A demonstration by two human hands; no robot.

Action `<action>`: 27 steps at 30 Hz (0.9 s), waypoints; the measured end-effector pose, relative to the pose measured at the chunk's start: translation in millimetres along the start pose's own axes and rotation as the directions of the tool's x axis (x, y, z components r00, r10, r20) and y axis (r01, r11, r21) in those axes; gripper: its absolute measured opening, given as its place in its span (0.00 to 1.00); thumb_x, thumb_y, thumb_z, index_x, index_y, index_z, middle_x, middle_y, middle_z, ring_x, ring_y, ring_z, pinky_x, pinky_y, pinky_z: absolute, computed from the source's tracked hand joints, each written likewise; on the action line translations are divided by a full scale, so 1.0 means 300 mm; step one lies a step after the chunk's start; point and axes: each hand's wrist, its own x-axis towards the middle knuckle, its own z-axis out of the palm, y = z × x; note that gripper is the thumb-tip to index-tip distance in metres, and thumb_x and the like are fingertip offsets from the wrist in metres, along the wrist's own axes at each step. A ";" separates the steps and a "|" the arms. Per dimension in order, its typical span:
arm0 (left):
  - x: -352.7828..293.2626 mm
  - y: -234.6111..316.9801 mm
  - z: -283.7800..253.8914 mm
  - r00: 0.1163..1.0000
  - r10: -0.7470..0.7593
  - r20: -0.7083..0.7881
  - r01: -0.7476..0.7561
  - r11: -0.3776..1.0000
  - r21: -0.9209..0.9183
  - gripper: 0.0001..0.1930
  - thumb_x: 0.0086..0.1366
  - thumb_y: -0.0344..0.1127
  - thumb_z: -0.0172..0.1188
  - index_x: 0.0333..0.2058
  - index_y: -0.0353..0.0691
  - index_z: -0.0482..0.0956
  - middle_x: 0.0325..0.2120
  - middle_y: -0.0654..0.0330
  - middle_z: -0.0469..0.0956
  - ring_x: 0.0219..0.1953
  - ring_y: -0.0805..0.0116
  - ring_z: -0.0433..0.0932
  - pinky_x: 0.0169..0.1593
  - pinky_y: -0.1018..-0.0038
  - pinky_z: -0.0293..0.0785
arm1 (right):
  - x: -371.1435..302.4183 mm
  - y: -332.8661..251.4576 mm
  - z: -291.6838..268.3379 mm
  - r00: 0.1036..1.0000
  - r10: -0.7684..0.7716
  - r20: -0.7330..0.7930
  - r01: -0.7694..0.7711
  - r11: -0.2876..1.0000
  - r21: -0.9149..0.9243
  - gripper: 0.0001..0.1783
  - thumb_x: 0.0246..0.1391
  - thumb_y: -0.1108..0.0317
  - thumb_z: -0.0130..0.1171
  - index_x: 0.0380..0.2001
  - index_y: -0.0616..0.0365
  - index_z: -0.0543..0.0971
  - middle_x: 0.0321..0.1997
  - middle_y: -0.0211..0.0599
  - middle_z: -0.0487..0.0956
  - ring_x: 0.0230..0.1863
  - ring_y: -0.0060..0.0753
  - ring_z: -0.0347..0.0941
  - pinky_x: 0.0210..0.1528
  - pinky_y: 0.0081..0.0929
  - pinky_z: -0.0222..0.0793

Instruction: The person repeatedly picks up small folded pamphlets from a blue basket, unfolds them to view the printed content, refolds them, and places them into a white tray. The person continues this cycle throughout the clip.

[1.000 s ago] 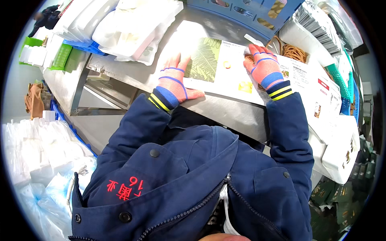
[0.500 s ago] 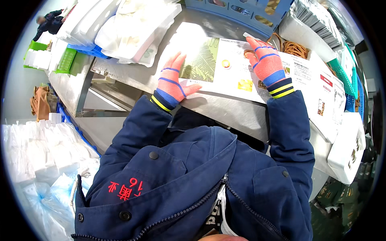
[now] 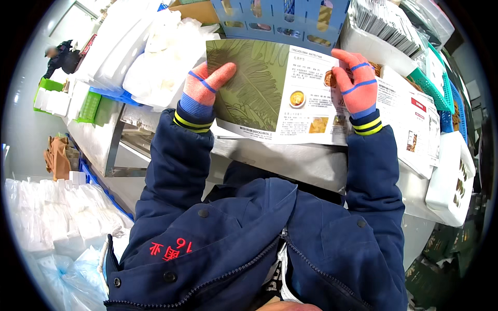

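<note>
A printed leaflet is spread out before me, one half dark green with a fern pattern, the other white with text and small food pictures. Its left part is lifted off the metal table. My left hand, in a coral and blue striped glove, grips the left edge with the thumb on top; its other fingers are hidden behind the sheet. At the opposite edge my right hand, gloved alike, closes on the leaflet with bent thumb and forefinger. Several more printed sheets lie to the right of it.
A blue crate stands behind the leaflet. White plastic bags and trays crowd the far left. At the right are a box of stacked leaflets, a teal basket and a white basket. The metal table edge runs close to me.
My left hand has moved from the table onto the leaflet's left edge and taken hold of it. The leaflet's left part has risen and come left, showing its green half more fully.
</note>
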 end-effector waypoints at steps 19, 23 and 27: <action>0.209 -0.097 0.162 0.698 0.715 -0.045 -0.630 0.643 0.436 0.40 0.45 0.34 0.67 0.55 0.32 0.56 0.55 0.45 0.58 0.60 0.54 0.53 0.60 0.66 0.52 | 0.208 -0.077 -0.100 0.924 0.361 0.124 -0.382 0.861 0.336 0.05 0.48 0.70 0.55 0.27 0.60 0.76 0.19 0.25 0.73 0.22 0.12 0.64 0.24 0.14 0.60; 0.116 0.029 0.262 0.777 0.552 0.302 -0.600 0.507 0.619 0.39 0.45 0.36 0.67 0.54 0.32 0.59 0.54 0.47 0.61 0.58 0.59 0.58 0.59 0.67 0.55 | 0.198 -0.184 -0.131 0.947 0.286 0.144 -0.320 0.836 0.446 0.05 0.47 0.72 0.55 0.28 0.63 0.75 0.22 0.26 0.74 0.25 0.12 0.66 0.27 0.13 0.61; 0.070 0.020 0.304 0.914 0.136 0.382 -0.147 0.989 -0.001 0.33 0.53 0.35 0.62 0.55 0.32 0.58 0.49 0.54 0.68 0.51 0.66 0.67 0.55 0.70 0.61 | 0.175 -0.230 -0.138 0.995 0.012 0.095 -0.058 0.863 0.501 0.05 0.43 0.78 0.57 0.28 0.63 0.74 0.24 0.28 0.72 0.25 0.17 0.67 0.28 0.15 0.62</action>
